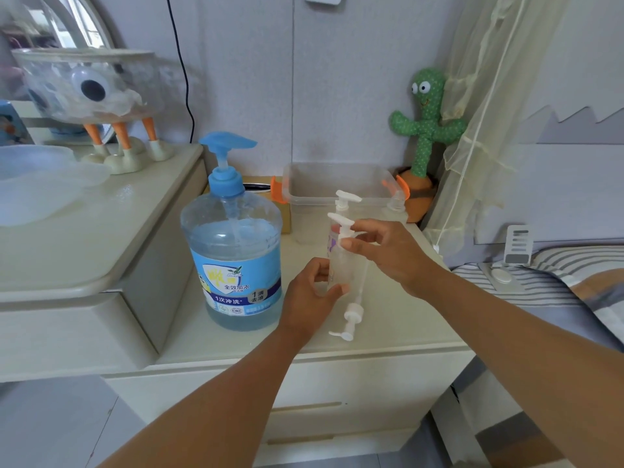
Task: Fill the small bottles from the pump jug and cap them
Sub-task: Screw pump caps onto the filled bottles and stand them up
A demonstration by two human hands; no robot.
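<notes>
A big clear jug [233,265] of blue liquid with a blue pump head stands at the left of the nightstand top [388,325]. My left hand [309,298] grips the lower body of a small clear bottle [341,265]. My right hand [388,253] pinches the white pump cap [342,226] sitting on that bottle's neck. Behind it stands a second small bottle with a white pump cap [346,199]. A loose white pump cap [351,319] with its dip tube lies on the top just right of my left hand. Another small bottle's open neck [395,202] shows further right.
A clear plastic box [304,190] with orange latches sits behind the bottles. A green plush cactus [427,130] stands in the back right corner beside a curtain. A higher dresser [84,231] with a clear lid and a toy is at the left. A bed lies at the right.
</notes>
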